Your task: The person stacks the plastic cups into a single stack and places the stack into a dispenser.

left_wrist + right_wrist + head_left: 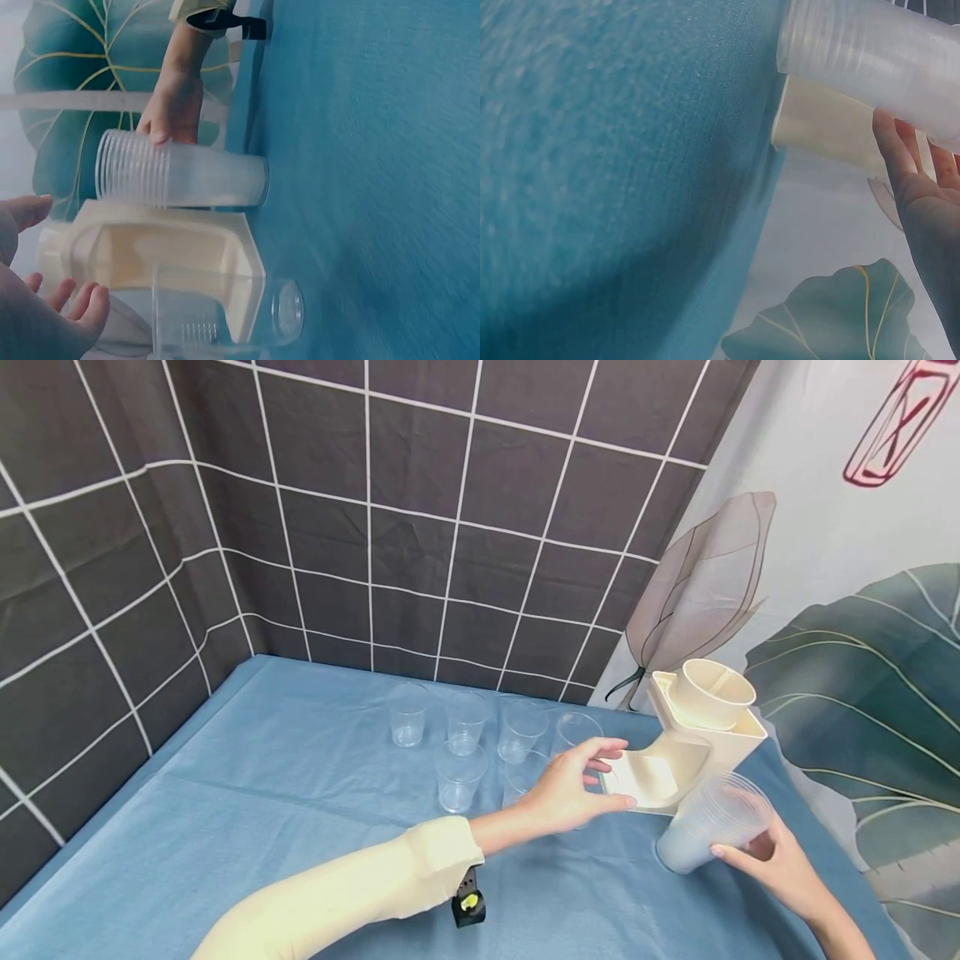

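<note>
Left grip [566, 789] is released near cream stand [720, 745]; right grip [783, 864] grasps clear cup stack [701, 825] on blue desk [247, 793].

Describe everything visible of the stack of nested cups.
The stack of nested cups looks like thin, clear plastic, cloudy where layers overlap. Closely spaced rims form ridges at its top. It stands upright, mouths up, base on the blue cloth, beside the cream stand. The right hand holds its side.

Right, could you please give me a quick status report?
Left hand empty, near the cream stand. Right hand holding the cup stack. Single cups close by left hand.
</note>
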Demonstrator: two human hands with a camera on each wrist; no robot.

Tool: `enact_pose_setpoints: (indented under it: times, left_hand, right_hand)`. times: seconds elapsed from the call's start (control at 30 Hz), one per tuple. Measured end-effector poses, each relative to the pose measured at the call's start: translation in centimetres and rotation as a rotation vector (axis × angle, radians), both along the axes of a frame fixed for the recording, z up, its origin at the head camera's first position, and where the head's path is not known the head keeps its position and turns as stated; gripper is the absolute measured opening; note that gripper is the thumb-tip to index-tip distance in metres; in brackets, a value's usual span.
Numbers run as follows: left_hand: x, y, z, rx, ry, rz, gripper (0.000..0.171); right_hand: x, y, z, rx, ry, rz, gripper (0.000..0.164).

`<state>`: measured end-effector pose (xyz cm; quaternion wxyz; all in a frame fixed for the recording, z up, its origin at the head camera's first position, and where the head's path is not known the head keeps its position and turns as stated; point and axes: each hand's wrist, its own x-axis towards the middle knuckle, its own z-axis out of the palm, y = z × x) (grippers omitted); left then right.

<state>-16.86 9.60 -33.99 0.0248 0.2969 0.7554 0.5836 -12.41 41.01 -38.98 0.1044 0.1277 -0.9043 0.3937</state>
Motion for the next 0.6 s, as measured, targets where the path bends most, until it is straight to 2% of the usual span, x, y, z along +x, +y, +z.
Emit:
enact_pose_setpoints:
  times: [0.4,0.6]
  left_hand:
    - [-0.1,-3.6,-0.3,0.095,-0.066,0.036,0.059]
    - [-0.1,-5.2,-0.6,0.102,-0.065,0.071,0.058]
  right_hand:
    - [0.2,-0.2,0.2,0.018,-0.003,-0.003,0.078]
    - [0.2,-0.2,0.2,0.024,-0.012,-0.015,0.077]
